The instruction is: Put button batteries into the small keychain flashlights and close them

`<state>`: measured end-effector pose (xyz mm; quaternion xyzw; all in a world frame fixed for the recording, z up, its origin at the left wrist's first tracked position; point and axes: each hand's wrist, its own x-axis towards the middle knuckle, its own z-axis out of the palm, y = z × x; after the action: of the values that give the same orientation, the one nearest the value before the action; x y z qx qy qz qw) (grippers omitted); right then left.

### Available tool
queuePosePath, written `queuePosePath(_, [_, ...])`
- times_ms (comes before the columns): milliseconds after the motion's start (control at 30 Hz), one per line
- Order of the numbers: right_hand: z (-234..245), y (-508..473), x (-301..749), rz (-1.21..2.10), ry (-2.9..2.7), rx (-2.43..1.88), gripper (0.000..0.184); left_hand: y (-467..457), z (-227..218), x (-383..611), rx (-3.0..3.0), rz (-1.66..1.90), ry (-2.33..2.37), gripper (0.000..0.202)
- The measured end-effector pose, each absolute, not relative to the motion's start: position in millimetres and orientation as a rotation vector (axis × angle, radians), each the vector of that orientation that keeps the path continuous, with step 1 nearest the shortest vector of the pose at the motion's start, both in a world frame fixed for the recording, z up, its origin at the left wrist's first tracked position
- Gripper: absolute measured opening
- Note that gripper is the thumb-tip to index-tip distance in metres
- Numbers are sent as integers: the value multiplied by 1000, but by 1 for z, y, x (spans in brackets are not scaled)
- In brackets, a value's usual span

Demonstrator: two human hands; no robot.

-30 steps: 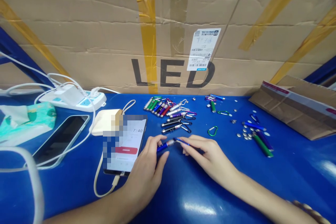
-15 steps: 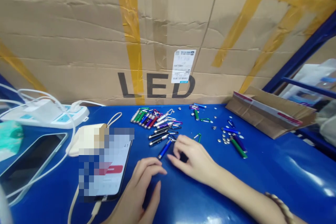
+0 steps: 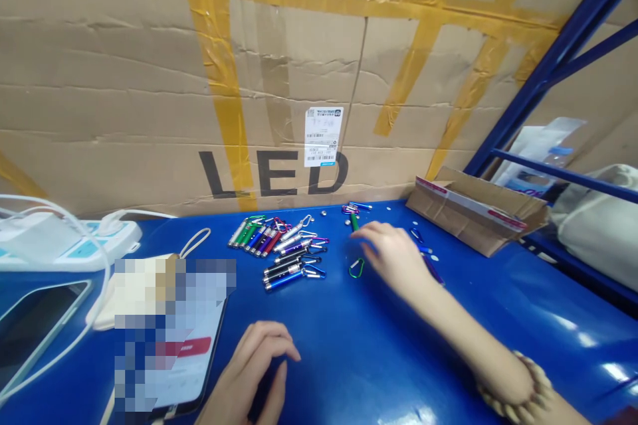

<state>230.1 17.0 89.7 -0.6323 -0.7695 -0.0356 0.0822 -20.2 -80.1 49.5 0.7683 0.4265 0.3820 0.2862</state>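
Note:
My left hand [image 3: 256, 368] rests on the blue tabletop, fingers loosely curved and thumb apart, holding nothing. Further forward, my right hand [image 3: 393, 255] reaches over the table, somewhat blurred, its fingers apart beside a small green tube [image 3: 354, 221]; I cannot tell whether they touch it. A green carabiner clip [image 3: 356, 268] lies just left of that hand. Left of it is a row of small metal keychain flashlights with clips, the nearest a blue flashlight [image 3: 284, 280] below a black flashlight [image 3: 282, 271]. My right forearm and hand hide most of the loose parts at right.
A phone [image 3: 192, 372], partly pixelated, lies at left by a cream pouch [image 3: 107, 309] and a white power strip [image 3: 124, 237] with cables. An open cardboard tray [image 3: 458, 216] stands at back right. A large taped carton [image 3: 124, 113] walls off the back.
My right hand has left the blue flashlight, which now lies in line under the black ones, and has moved right and away from me. The left hand stays low. The view has shifted right.

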Motion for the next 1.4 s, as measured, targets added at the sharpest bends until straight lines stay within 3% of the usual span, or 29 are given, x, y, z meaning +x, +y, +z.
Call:
queuePosePath(67, [97,26,255,-168,-2158,-2282,38,-80,51,-20,2047,1025,1116,21])
queuePosePath(167, [99,34,284,-147,-2045,-2460,31,-80,52,-19,2033,1036,1085,22])
queuePosePath(533, [97,41,285,0,-1994,-2384,21,-79,55,-19,1963,1016,1057,21])
queuePosePath(667, [103,35,270,174,-2076,-1912,16,-79,54,-18,1961,1004,1075,19])
queuePosePath(833, [108,8,228,714,-2118,-1234,13,-81,49,-20,1892,974,1189,21])
queuePosePath(933, [102,-18,197,1075,-2099,-996,15,-78,45,-23,1912,910,1194,35])
queuePosePath(1033, [92,-38,177,1358,-2092,-844,14,-72,44,-25,2079,731,1072,13])
queuePosePath(1133, [87,-39,175,1422,-2102,-838,17,-69,47,-24,2194,554,1022,27])
queuePosePath(1233, [91,-22,190,1215,-2151,-988,23,-70,50,-23,2145,554,1088,26])
queuePosePath(1367, [102,5,233,154,-2227,-1600,9,-73,49,-23,1995,702,1145,31])
queuePosePath(1400, [104,10,247,20,-2224,-1766,10,-73,48,-23,1968,724,1153,33])
